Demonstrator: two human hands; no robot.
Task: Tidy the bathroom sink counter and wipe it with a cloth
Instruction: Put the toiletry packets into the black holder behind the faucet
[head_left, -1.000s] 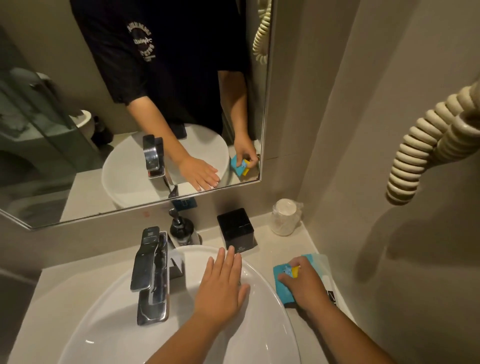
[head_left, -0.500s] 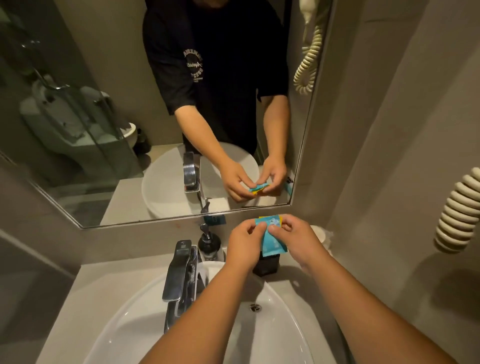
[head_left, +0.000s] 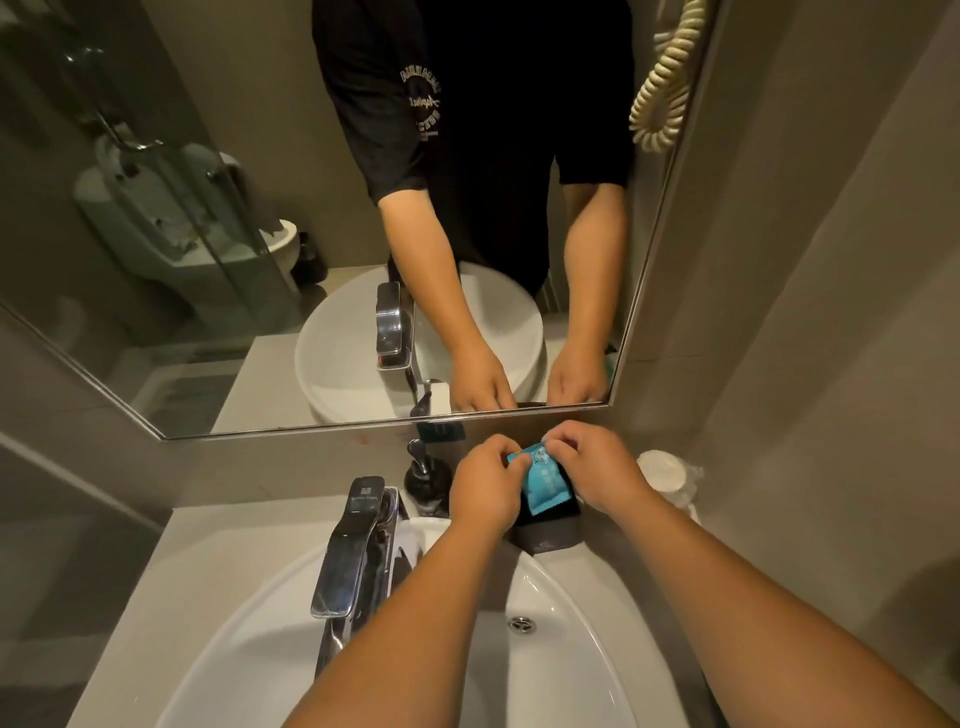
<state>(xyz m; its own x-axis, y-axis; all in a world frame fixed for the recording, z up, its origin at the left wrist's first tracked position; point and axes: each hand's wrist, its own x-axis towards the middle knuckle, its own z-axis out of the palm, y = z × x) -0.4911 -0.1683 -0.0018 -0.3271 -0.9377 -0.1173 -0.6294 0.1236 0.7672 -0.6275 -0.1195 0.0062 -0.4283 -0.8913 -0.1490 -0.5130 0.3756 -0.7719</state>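
A small blue sachet (head_left: 543, 486) hangs in the air just below the mirror edge, pinched at its top by both hands. My left hand (head_left: 483, 486) grips its upper left corner, and my right hand (head_left: 597, 470) grips its upper right. Directly under the sachet stands a black cube box (head_left: 550, 532) on the grey counter (head_left: 218, 561), partly hidden by my hands. The white basin (head_left: 582, 613) lies below my forearms.
A chrome tap (head_left: 358, 545) rises at the basin's left rear. A black pump bottle (head_left: 427, 480) stands behind it. A wrapped white cup (head_left: 662, 470) sits in the right back corner. The mirror (head_left: 260, 208) spans the wall; a coiled cord shows in its reflection.
My right hand lifted the blue sachet off the right counter; my left hand left the basin rim and joined it. Both now hold it above the black box, slightly lower than before.
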